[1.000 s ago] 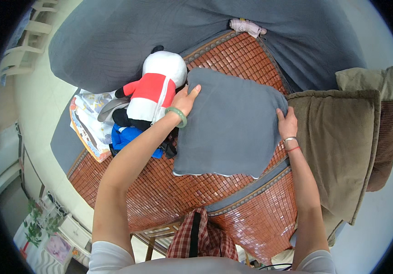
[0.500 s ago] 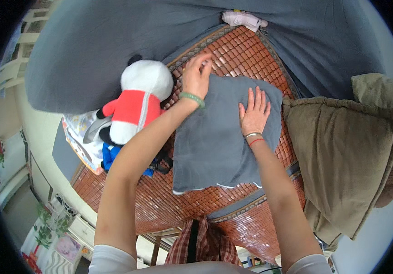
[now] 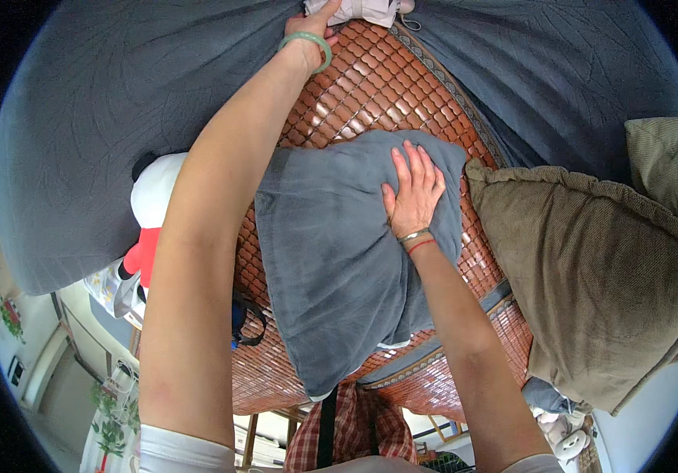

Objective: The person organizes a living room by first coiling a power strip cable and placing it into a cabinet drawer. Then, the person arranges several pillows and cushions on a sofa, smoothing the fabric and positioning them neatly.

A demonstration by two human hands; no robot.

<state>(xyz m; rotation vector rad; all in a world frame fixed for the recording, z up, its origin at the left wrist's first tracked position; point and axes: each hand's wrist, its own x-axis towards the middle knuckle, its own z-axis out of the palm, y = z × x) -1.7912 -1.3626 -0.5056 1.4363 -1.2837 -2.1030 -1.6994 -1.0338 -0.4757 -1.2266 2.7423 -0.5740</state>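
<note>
The right hand [image 3: 413,193] rests spread, empty, on the gray cushion [image 3: 331,252] atop the mat [image 3: 370,87]; beyond the cushion the left hand [image 3: 306,27], grip unclear, touches a pale bundle [image 3: 366,11]; left of the cushion lies a half-hidden toy [image 3: 152,205].

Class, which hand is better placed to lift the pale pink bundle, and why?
Probably the left hand: it is at the pale pink bundle, while the right hand lies spread on the gray fabric.

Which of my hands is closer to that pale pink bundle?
Left. Your left hand is at the pale pink bundle, by its left end; your right hand rests nearer you, on the gray fabric.
</note>
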